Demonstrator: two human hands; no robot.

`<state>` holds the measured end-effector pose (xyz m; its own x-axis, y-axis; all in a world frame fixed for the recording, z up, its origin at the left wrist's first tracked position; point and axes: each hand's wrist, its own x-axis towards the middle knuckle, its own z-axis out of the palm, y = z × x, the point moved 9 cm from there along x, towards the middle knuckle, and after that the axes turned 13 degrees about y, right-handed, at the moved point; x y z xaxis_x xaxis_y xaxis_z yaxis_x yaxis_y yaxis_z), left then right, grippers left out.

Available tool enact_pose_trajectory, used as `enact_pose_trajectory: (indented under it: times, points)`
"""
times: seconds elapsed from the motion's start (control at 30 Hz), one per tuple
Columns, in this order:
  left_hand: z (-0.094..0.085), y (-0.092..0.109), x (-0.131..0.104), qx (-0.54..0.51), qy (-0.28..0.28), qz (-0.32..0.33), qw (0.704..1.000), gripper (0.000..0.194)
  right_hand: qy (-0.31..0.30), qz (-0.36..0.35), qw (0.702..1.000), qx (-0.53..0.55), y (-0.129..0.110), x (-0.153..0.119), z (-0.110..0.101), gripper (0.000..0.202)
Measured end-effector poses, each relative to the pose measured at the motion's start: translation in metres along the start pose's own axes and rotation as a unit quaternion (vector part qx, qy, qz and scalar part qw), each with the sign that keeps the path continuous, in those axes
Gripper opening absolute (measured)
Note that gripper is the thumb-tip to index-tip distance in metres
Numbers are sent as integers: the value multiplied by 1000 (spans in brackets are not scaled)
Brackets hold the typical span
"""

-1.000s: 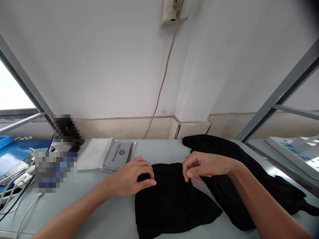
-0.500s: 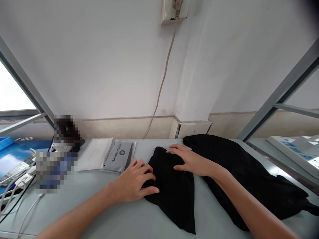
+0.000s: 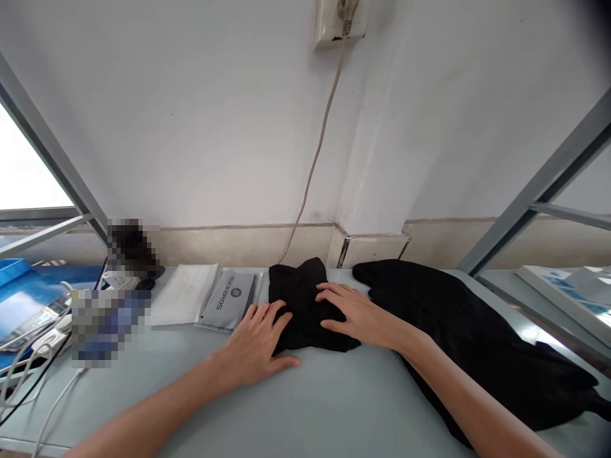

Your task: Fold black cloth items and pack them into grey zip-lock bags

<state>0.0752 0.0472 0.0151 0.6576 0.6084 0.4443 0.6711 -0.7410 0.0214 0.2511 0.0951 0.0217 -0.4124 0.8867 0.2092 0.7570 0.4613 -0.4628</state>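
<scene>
A small piece of black cloth (image 3: 305, 305) lies bunched on the grey table (image 3: 334, 407), between my two hands. My left hand (image 3: 258, 343) rests on its left edge, fingers spread and the thumb on the tabletop. On its right side lies my right hand (image 3: 356, 312), fingers apart and slightly bent over the fabric. Neither hand grips the cloth; both press on it from above. A larger black garment (image 3: 477, 343) spreads out to the right, partly under my right forearm.
Left of the cloth lie a grey ROCKBROS package (image 3: 231, 299) in clear plastic and a white packet (image 3: 184, 294). White cables (image 3: 57, 401) run along the left side. Metal frame posts (image 3: 539, 175) rise at both sides. A cord (image 3: 324, 124) hangs from a wall socket (image 3: 341, 22).
The small black cloth has shifted away from me toward the wall; its near pointed part no longer reaches toward the front. Both hands stay on it, in nearly the same places.
</scene>
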Motion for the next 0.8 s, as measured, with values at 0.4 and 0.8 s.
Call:
enact_pose_trajectory:
  times: [0.4, 0.8]
  points:
    - [2, -3, 3, -14, 49, 49, 997, 21, -19, -42, 999, 13, -13, -2, 4, 24]
    - [0, -42, 4, -443, -22, -342, 829, 42, -81, 67, 978, 180, 6, -4, -13, 36]
